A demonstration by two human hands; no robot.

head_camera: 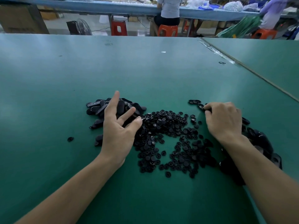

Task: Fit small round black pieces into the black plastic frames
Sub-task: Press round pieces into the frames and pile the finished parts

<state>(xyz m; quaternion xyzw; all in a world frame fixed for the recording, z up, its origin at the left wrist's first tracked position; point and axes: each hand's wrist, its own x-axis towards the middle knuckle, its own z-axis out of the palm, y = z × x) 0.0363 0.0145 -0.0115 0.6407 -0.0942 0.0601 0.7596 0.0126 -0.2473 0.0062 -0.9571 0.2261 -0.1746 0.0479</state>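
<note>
On the green desk (145, 70), the left hand (118, 131), grip wide, spreads its fingers over a heap of frames (97, 107); the right hand (224, 120) pinches one frame (201, 107); round pieces (168, 126) lie between.

Far table (145, 65) bare — open; round pieces (169, 136) between frame heaps (110, 107).

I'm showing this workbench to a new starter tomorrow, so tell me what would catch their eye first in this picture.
First comes the sprawling heap of small round black pieces in the middle of the green table. The left hand, fingers spread, hovers over a pile of black plastic frames to the heap's left. The right hand pinches one frame at the heap's far right.
</note>
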